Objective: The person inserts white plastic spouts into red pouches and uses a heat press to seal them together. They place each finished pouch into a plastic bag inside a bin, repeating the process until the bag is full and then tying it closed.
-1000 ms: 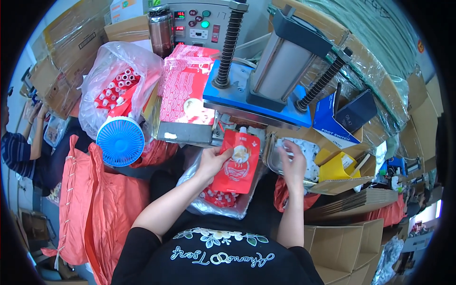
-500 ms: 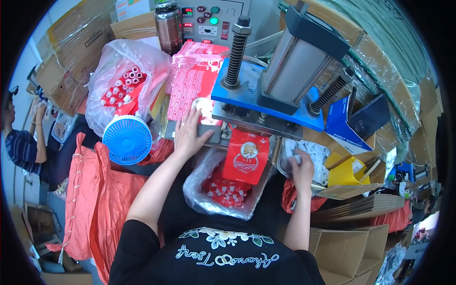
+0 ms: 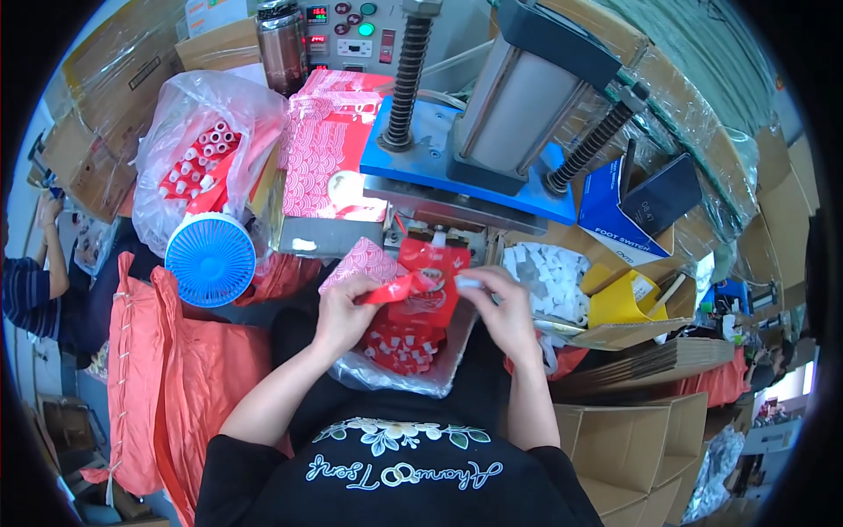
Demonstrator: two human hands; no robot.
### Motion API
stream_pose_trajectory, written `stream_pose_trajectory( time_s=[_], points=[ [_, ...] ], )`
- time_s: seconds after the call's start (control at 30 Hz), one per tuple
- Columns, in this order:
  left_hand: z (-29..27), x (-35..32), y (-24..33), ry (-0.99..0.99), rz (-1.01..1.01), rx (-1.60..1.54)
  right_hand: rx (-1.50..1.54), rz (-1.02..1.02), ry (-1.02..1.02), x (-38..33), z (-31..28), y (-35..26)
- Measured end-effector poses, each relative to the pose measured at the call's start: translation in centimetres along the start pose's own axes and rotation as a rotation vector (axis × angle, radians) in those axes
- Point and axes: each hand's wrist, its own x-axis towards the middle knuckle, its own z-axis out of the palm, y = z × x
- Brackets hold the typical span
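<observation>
At frame centre, the left hand pinches a red spouted pouch while the right hand grasps a white cap, seemingly needing alignment onto the spout.

The left hand is back from the press bed and now grips a red pouch; the right hand now meets it, pinching a white cap.

Head camera, single view: sitting on the person's head and looking steeply down, close over the left hand and right hand at lap height. Facing forward toward the press machine. Fisheye lens bending the edges, taking in cardboard boxes all around.
</observation>
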Motion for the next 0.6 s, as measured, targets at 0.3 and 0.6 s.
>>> stream_pose_trajectory(
  time_s=[0.3,0.6],
  points=[
    [2.1,-1.8,-1.3,-0.366,-0.241,-0.203,0.146,0.179,-0.394,0.0,0.8,-0.5],
    [5.3,4.3,2.3,-0.084,-0.557,-0.574,-0.226,0.173,0.273,0.3,-3.5,4.8]
  ],
)
